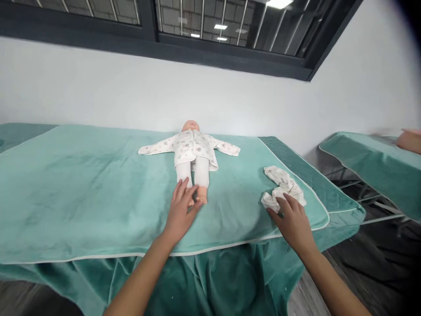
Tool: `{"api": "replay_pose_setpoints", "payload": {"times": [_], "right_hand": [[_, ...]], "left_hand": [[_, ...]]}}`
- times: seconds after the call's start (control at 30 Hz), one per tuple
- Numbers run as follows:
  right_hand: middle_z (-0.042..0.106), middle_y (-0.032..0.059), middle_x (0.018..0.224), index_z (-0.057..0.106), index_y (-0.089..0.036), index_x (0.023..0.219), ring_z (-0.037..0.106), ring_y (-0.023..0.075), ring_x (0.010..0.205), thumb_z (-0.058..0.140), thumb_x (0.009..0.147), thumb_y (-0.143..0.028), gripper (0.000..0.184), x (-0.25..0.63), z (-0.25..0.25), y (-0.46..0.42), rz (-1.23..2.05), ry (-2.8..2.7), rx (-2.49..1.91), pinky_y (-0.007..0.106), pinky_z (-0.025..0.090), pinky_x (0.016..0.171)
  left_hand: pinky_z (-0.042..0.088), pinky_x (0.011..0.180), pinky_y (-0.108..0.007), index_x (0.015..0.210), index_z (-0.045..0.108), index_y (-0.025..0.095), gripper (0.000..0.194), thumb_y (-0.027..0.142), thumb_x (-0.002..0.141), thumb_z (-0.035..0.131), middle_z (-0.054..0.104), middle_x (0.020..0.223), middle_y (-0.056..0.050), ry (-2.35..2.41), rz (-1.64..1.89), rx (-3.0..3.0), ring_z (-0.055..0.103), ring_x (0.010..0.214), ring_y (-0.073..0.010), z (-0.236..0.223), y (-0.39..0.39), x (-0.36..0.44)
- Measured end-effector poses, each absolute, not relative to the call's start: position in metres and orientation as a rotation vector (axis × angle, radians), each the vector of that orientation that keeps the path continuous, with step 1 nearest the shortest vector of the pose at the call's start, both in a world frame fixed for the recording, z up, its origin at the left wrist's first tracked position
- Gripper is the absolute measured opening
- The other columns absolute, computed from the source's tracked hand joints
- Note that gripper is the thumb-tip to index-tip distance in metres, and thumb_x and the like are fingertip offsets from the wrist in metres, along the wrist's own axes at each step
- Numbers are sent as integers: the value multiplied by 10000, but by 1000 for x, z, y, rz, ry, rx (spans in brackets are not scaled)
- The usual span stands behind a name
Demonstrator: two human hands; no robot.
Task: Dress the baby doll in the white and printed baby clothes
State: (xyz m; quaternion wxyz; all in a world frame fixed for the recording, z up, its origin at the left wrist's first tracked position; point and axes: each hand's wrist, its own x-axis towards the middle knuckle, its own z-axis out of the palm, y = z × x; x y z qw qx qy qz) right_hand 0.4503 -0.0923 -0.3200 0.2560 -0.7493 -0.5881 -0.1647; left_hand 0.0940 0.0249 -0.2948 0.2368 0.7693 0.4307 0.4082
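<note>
A baby doll (pixel 193 151) lies on its back in the middle of a teal towel (pixel 82 184), head toward the wall, dressed in a white printed top and white leggings. My left hand (pixel 181 210) rests at the doll's feet, fingers loosely wrapped round one foot. To the right, my right hand (pixel 291 219) lies with fingers spread on the near end of a crumpled white printed garment (pixel 282 186) on the towel.
The towel covers a table draped in darker teal cloth (pixel 230 281). A white wall and a dark barred window (pixel 204 26) stand behind. At the right, a second teal-covered table (pixel 378 162) carries part of another doll (pixel 409 140); dark floor lies between.
</note>
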Motion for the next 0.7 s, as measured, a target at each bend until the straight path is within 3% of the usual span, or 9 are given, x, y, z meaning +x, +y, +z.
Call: {"api": "replay_pose_setpoints", "payload": {"times": [0.13, 0.23, 0.3, 0.37, 0.47, 0.53, 0.6, 0.7], "right_hand": [[689, 140, 1141, 675, -188, 1055, 598, 338, 1103, 541, 893, -437, 326, 459, -306, -76, -75, -1506, -1935, 503, 474, 965], [720, 71, 947, 687, -213, 1023, 646, 266, 858, 543, 903, -397, 262, 427, -270, -69, 203, -1315, -1818, 418, 514, 820], [708, 59, 1031, 684, -230, 1029, 637, 247, 946, 547, 906, -306, 199, 391, -241, -71, 191, -1430, -1554, 401, 491, 888], [678, 67, 1116, 657, -232, 1030, 605, 240, 1075, 535, 886, -190, 193, 348, -215, -78, 198, -1714, -1222, 404, 463, 961], [660, 81, 1136, 598, -217, 1044, 578, 234, 1112, 533, 799, -87, 285, 288, -196, -92, 265, -2138, -788, 423, 457, 994], [671, 86, 1060, 584, -204, 971, 579, 240, 1065, 542, 779, -114, 216, 258, -199, -102, 268, -2364, -638, 418, 485, 933], [677, 80, 1007, 580, -203, 939, 579, 245, 1032, 537, 796, -152, 158, 241, -212, -110, 245, -2504, -629, 422, 497, 876], [693, 55, 987, 589, -228, 940, 593, 249, 1006, 543, 802, -189, 151, 234, -233, -116, 268, -2545, -724, 421, 510, 823]], "left_hand": [[171, 1243, -515, 1373, 585, 299, 499, 404, 888, 626, 370, 1615, -51, 1108, 933, 2138, 82, 1564, -286, -290, 20, 89], [232, 1229, -465, 1329, 616, 290, 462, 421, 885, 630, 488, 1536, -63, 1112, 1040, 1868, 254, 1524, -276, -271, 8, 87], [330, 1176, -419, 1244, 664, 277, 400, 453, 887, 628, 610, 1400, -76, 1152, 1161, 1652, 489, 1372, -269, -254, -6, 93], [429, 1081, -377, 1176, 693, 261, 380, 498, 887, 622, 686, 1262, -73, 1101, 1165, 1484, 617, 1192, -251, -239, -22, 102], [529, 898, -329, 1170, 696, 208, 478, 580, 892, 583, 723, 1174, -90, 871, 988, 1161, 671, 1070, -243, -223, -37, 113], [553, 767, -308, 1131, 701, 160, 514, 594, 870, 611, 752, 1053, -107, 771, 935, 913, 706, 940, -238, -217, -39, 113], [551, 697, -280, 1110, 696, 143, 448, 499, 838, 700, 762, 970, -97, 709, 999, 780, 716, 826, -209, -214, -36, 104], [558, 747, -260, 1169, 668, 170, 401, 309, 805, 764, 762, 1036, -73, 641, 1180, 761, 725, 842, -181, -209, -29, 87]]}}
